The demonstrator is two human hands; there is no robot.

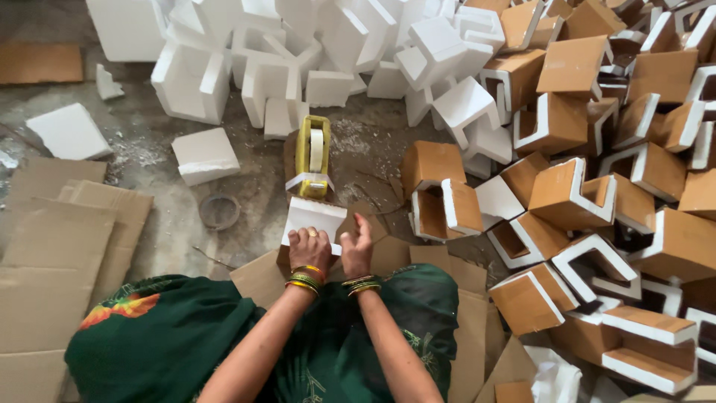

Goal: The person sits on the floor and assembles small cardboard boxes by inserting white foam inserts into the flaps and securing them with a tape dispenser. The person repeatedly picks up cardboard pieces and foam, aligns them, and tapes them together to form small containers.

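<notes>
My left hand (309, 246) and my right hand (357, 247) both grip a white foam piece (313, 218) with brown cardboard (286, 257) under it, held just in front of my lap. Directly beyond it stands a yellow tape dispenser (312, 155) with a roll of tape, its front end touching or very close to the foam piece. Both wrists wear gold and green bangles.
A heap of bare white foam corner blocks (268, 67) lies at the back. Foam blocks covered in brown cardboard (582, 194) pile up on the right. Flat cardboard sheets (60, 246) lie at left, with a tape ring (219, 211) on the concrete floor.
</notes>
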